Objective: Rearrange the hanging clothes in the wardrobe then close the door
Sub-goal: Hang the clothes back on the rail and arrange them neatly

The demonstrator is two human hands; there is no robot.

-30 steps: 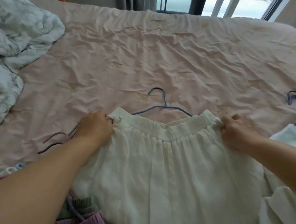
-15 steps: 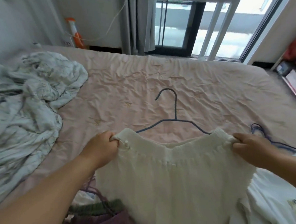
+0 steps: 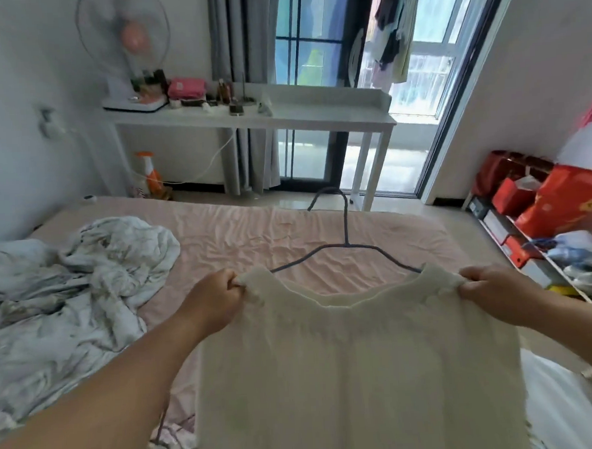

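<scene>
Hanging from a thin dark-blue wire hanger [image 3: 345, 247], a cream gathered-waist cloth garment [image 3: 357, 375] is held up in the air over the pink crumpled bedsheet [image 3: 247, 240]. The waistband is pinched at its left corner by the left hand [image 3: 214, 302], fingers clenched round the fabric, and at its right corner by the right hand [image 3: 497, 291], fingers likewise curled on the cloth. The band is pulled taut between both hands, probably so the garment sits square on the hanger shoulders before being carried off. The hook stands upright above the waistband, free of any rail.

No wardrobe is seen in view, so rehanging and door closing are judged not yet done.

A rumpled grey-white patterned duvet [image 3: 68, 287] is piled on the bed to the left. More clothing is glimpsed at the lower edge, partly hidden; a white fabric piece [image 3: 564, 399] lies lower right.

Beyond the bed, a white narrow desk [image 3: 316, 118] carries a white stand fan [image 3: 125, 44], a pink pouch [image 3: 186, 87] and small bottles, too blurred to name. A low open shelf [image 3: 530, 263] at right holds red boxes [image 3: 560, 196] and mixed items. Laundry [image 3: 392, 30] is hung outside the window.
</scene>
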